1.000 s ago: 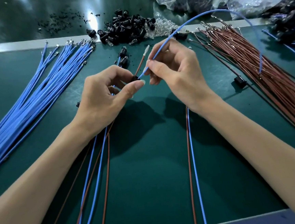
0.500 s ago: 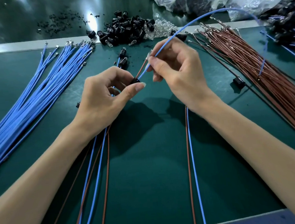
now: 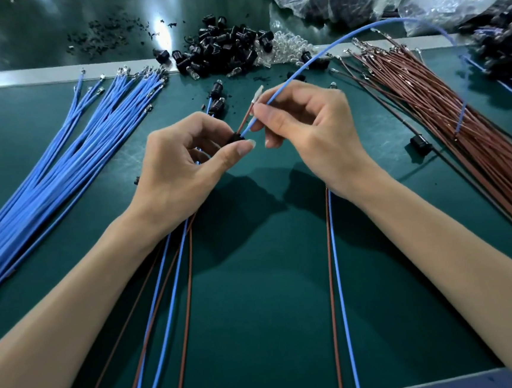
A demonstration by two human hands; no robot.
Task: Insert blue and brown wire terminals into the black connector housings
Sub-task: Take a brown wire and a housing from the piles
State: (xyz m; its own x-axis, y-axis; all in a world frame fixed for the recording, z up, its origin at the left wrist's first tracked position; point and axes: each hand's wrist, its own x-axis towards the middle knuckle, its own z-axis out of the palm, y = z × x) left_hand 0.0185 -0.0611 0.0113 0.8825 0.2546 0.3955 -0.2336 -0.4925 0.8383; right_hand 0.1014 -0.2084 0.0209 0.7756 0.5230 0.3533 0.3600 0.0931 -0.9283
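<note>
A bundle of blue wires (image 3: 60, 167) is fanned across the left of the green mat (image 3: 273, 300). Next to it, a black connector housing (image 3: 235, 138) is pinched between the thumb and curled fingers of the left hand (image 3: 181, 169), held above the mat at centre. A short brown wire (image 3: 245, 118) is seen rising from the housing. A blue wire (image 3: 300, 74) is pinched by the right hand (image 3: 311, 130) just beside the housing, its lower end meeting the housing's top; whether it is fully seated cannot be told. The rest of the blue wire is arched over a bundle of brown wires (image 3: 460, 132) on the right. A heap of black housings (image 3: 223, 52) is piled at the far edge.
</note>
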